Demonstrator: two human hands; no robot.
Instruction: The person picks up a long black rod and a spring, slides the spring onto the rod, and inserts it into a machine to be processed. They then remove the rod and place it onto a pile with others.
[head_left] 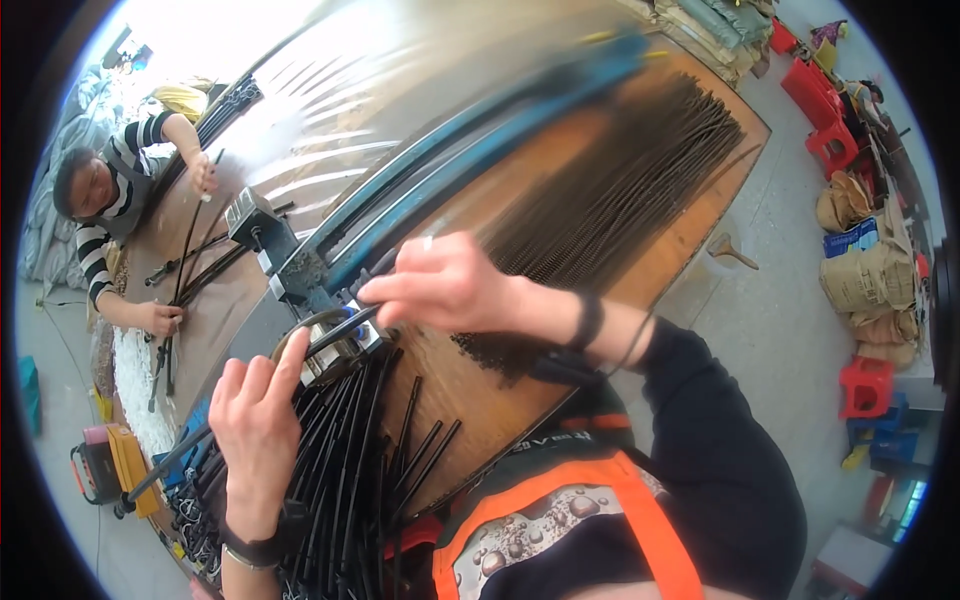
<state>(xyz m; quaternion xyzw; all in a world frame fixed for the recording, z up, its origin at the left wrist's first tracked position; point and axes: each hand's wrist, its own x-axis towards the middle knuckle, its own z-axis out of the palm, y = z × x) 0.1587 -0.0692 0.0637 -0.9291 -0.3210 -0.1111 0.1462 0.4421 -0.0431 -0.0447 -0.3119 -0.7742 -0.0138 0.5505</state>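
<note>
A long black rod (340, 331) slants up from the lower left to a metal clamping block on a blue metal fixture (300, 265). My left hand (255, 425) is closed round it, index finger stretched along it. At the rod's upper end, my right hand (445, 285) is pinched over a small dark piece (378, 266), mostly hidden by the fingers. Two long blue bars (470, 155) reach from the fixture toward the upper right, their far end smeared by motion. Beneath my hands lies a bundle of black rods (335, 480).
Across the table (440, 400), a person (110, 200) in striped sleeves holds thin dark rods. A large pile of dark, ribbed rods (610, 190) covers the right side. Red plastic stools (865, 388) and sacks (865, 285) line the right wall; a brush (735, 252) is near the table edge.
</note>
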